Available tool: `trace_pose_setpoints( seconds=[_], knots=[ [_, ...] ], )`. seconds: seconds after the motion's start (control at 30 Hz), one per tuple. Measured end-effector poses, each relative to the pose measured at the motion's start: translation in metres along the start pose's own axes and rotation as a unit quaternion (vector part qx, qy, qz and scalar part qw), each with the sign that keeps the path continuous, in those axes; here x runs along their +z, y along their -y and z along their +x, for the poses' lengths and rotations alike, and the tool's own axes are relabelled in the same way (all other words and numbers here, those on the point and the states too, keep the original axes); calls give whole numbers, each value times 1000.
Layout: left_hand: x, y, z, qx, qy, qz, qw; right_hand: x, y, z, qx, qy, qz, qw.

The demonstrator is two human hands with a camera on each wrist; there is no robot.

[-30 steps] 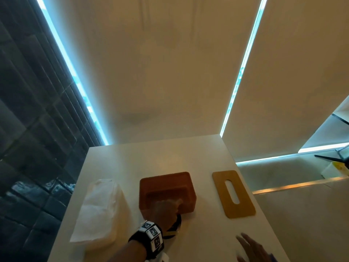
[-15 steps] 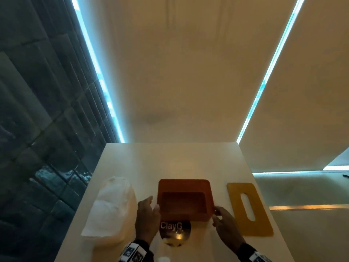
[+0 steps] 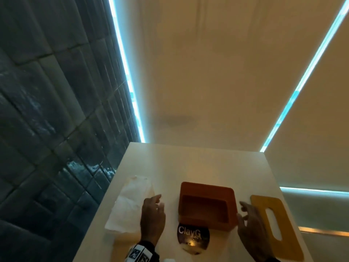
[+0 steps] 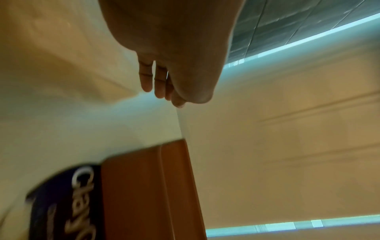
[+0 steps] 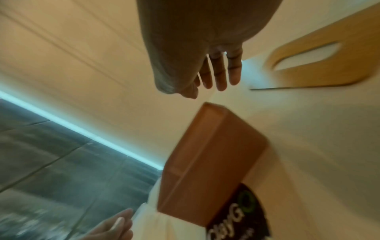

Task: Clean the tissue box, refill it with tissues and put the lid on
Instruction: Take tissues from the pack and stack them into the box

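Note:
An orange tissue box [image 3: 207,206] stands open-topped and empty on the white table [image 3: 198,163]; it also shows as the box [image 4: 148,191] and the box [image 5: 207,160] in the wrist views. A white pack of tissues [image 3: 130,203] lies to its left. The wooden lid [image 3: 273,224] with an oval slot lies to its right, seen too as the lid [image 5: 314,63]. My left hand [image 3: 153,214] hovers between pack and box, fingers loose, holding nothing. My right hand [image 3: 249,218] hovers between box and lid, fingers spread, empty. Neither hand touches the box.
A round dark disc [image 3: 193,237] printed "ClayG" lies on the table just in front of the box. Dark tiled wall [image 3: 47,129] runs along the left. The table's right edge lies close beyond the lid.
A second ago my left hand reached into the box; both hands then came to the box's sides. Now both have drawn apart from the box, the left toward the tissue pack.

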State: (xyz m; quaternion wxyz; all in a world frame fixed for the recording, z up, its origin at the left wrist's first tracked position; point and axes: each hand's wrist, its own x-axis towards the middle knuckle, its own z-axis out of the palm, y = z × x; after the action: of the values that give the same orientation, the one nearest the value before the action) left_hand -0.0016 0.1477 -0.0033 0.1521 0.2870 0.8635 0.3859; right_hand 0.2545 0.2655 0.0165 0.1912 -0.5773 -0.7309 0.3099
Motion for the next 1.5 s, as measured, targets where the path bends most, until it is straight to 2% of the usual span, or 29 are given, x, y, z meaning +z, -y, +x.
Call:
trace_pose_setpoints(
  seconds=[0.07,0.17,0.3,0.4,0.57,0.7,0.83,1.07,1.23,1.4,1.5],
  knots=[
    [-26,15,13,-12,-39,37,998,-3,33,-1,-83,10,30,996],
    [-59,40,30,-70,-48,110,990,17,83,-4,-139,112,96,979],
    [-81,65,43,-116,-1,172,978,82,135,-16,-117,312,168,928],
    [-85,76,54,-120,41,192,973,136,157,-16,-89,374,171,907],
    [-85,84,72,-135,105,193,966,192,171,-8,-53,357,100,927],
    [-86,81,79,-138,118,205,962,201,185,-5,-17,342,45,939],
    [-87,78,79,-143,112,224,957,209,197,-4,6,293,56,954],
    [-89,77,78,-154,120,206,959,210,207,-6,51,249,114,960],
    [-90,77,77,-152,115,187,964,210,213,-6,60,237,148,958],
    [-96,79,77,-157,143,163,964,212,216,0,103,279,169,940],
    [-105,85,81,-168,155,108,967,212,214,7,142,314,206,916]
  ],
)
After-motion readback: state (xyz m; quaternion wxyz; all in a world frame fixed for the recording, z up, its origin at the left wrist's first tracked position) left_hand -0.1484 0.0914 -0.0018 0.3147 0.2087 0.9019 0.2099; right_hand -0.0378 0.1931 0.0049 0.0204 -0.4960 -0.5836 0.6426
